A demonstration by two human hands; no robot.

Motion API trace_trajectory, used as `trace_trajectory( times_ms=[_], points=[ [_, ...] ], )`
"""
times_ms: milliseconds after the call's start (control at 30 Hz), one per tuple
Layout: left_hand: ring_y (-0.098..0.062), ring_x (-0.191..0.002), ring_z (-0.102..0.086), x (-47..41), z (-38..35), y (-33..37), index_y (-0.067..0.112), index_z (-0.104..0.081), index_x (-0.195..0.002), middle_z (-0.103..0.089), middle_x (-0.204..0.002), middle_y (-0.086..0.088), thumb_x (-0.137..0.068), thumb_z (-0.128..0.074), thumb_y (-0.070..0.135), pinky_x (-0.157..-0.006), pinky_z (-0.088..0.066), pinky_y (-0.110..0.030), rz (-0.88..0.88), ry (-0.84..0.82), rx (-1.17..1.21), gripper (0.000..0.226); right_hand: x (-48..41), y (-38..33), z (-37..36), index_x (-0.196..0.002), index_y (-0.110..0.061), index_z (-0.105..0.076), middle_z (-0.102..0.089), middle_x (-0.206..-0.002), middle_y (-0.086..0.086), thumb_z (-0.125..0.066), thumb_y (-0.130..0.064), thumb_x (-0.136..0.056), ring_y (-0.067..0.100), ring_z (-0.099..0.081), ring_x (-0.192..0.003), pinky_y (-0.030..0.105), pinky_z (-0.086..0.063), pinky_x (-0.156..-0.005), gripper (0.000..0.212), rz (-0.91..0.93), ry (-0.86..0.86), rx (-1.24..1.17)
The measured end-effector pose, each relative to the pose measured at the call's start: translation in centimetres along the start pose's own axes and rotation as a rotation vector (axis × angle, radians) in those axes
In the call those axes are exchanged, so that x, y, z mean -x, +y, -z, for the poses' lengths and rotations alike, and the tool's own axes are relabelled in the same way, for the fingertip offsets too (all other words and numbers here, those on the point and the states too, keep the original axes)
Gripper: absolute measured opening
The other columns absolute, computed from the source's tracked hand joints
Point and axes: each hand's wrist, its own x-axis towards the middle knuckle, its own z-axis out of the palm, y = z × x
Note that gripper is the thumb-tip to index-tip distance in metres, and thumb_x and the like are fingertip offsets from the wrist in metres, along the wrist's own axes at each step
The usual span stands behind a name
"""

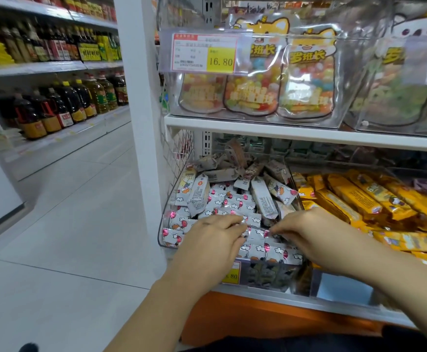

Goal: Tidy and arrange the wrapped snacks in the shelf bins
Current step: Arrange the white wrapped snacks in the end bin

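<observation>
The white balloon-print snacks (232,204) are piled in the clear bin (162,232) at the left end of the lower shelf, neat rows up front and a jumble behind. At the bin's front edge, the left hand (212,237) and right hand (306,232) each pinch packets. Yellow bars (354,196) crowd the right wall, and there's open aisle floor (80,199) to the left.
</observation>
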Motion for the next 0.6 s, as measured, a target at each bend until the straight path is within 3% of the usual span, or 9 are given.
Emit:
trace_trajectory(
  times_ms=[100, 167, 233, 333, 400, 600],
  points=[
    [-0.016, -0.113, -0.057, 0.2, -0.3, 0.4, 0.024, -0.07, -0.112, -0.066, -0.115, 0.013, -0.092, -0.025, 0.043, -0.095, -0.043, -0.033, 0.004, -0.051, -0.079, 0.053, -0.1, 1.0, -1.2, -0.118, -0.03, -0.061, -0.066, -0.111, -0.009, -0.049, -0.002, -0.089, 0.014, -0.059, -0.108, 0.029, -0.037, -0.102, 0.042, -0.013, -0.012, 0.185],
    [-0.011, -0.13, -0.037, 0.2, -0.3, 0.6, 0.028, -0.058, -0.128, -0.054, -0.132, 0.019, -0.088, -0.005, 0.052, -0.106, -0.023, -0.03, 0.034, -0.113, -0.083, 0.071, -0.4, 1.4, -1.5, -0.113, -0.031, -0.059, -0.066, -0.107, -0.01, -0.047, -0.004, -0.088, 0.013, -0.058, -0.108, 0.036, -0.015, -0.113, 0.039, -0.036, -0.022, 0.301],
    [-0.004, -0.133, -0.022, 0.2, -0.4, 0.6, 0.033, -0.047, -0.136, -0.042, -0.14, 0.023, -0.085, 0.006, 0.056, -0.104, -0.01, -0.024, 0.065, -0.128, -0.1, 0.077, -0.8, 1.5, -1.4, -0.115, -0.031, -0.059, -0.068, -0.106, -0.009, -0.046, -0.014, -0.093, 0.012, -0.059, -0.108, 0.041, 0.0, -0.115, 0.031, -0.027, -0.039, 0.339],
    [-0.003, -0.133, -0.019, 0.0, -0.4, 0.9, 0.035, -0.033, -0.142, -0.037, -0.142, 0.021, -0.096, -0.01, 0.053, -0.102, -0.006, -0.022, 0.123, -0.1, -0.105, 0.054, -1.4, 1.2, -0.8, -0.112, -0.024, -0.063, -0.069, -0.102, -0.005, -0.044, -0.027, -0.095, 0.014, -0.06, -0.103, 0.041, 0.007, -0.115, 0.025, -0.015, -0.101, 0.395],
    [-0.003, -0.134, -0.019, -0.2, -0.4, 1.6, 0.035, -0.027, -0.145, -0.034, -0.144, 0.02, -0.097, -0.012, 0.051, -0.104, -0.005, -0.022, 0.111, -0.083, -0.079, 0.053, -1.7, 1.1, -0.5, -0.109, -0.024, -0.065, -0.07, -0.099, -0.006, -0.046, -0.028, -0.094, 0.013, -0.06, -0.101, 0.043, 0.007, -0.115, 0.024, -0.005, -0.126, 0.398],
    [-0.002, -0.125, -0.036, -1.0, -0.3, 1.9, 0.037, -0.046, -0.131, -0.047, -0.132, 0.021, -0.101, -0.023, 0.044, -0.113, -0.008, -0.03, 0.069, -0.162, -0.034, 0.038, -1.3, 1.1, 0.0, -0.11, -0.033, -0.065, -0.069, -0.101, -0.012, -0.045, -0.026, -0.094, 0.009, -0.059, -0.102, 0.047, 0.01, -0.114, 0.026, 0.032, -0.158, 0.341]
  ],
)
